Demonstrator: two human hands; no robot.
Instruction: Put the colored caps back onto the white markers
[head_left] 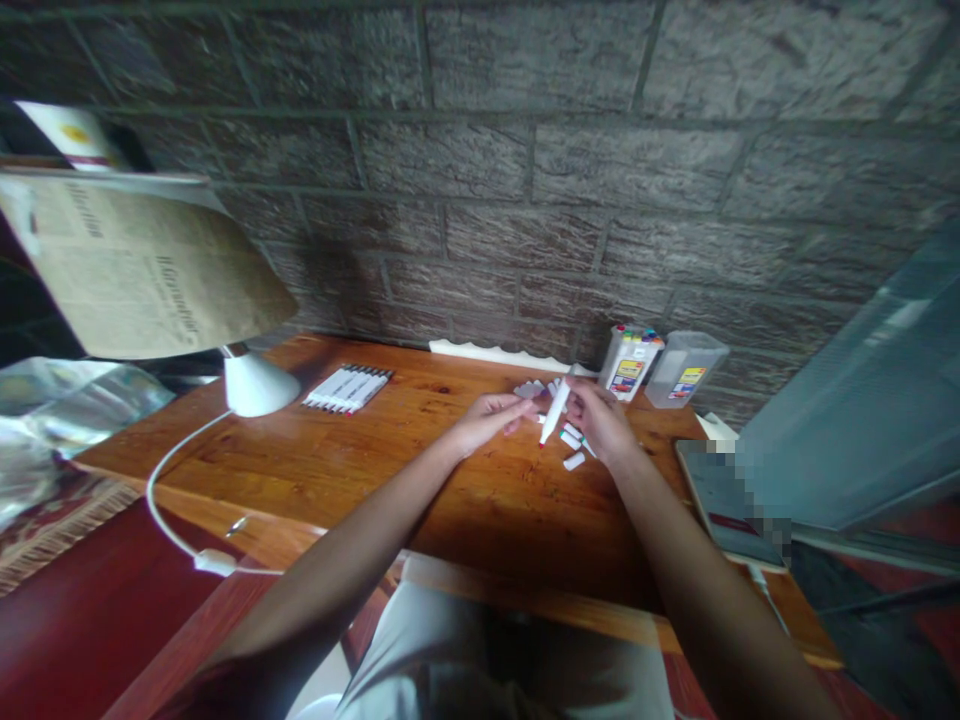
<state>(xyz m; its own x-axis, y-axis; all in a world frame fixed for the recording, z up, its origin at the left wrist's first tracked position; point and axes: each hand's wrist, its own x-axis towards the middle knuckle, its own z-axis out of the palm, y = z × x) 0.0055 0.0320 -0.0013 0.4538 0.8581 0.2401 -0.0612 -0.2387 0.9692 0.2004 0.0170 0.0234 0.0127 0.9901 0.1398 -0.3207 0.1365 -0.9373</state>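
Observation:
My right hand point(600, 418) pinches a white marker point(555, 410) that points down and left, its red tip just above the wooden table point(360, 470). My left hand point(491, 415) is close beside it with fingers curled toward the marker; a small pale cap seems to sit at its fingertips, but I cannot be sure. Under and beside my right hand lie a few loose caps and markers point(574, 445). A row of several white markers point(346, 388) lies side by side at the table's left.
Two clear plastic marker boxes point(630, 362) point(684, 368) stand against the brick wall, one with markers inside. A white lamp base point(255, 385) with cord sits left under a paper shade. A tablet-like board point(724, 500) lies at the right edge.

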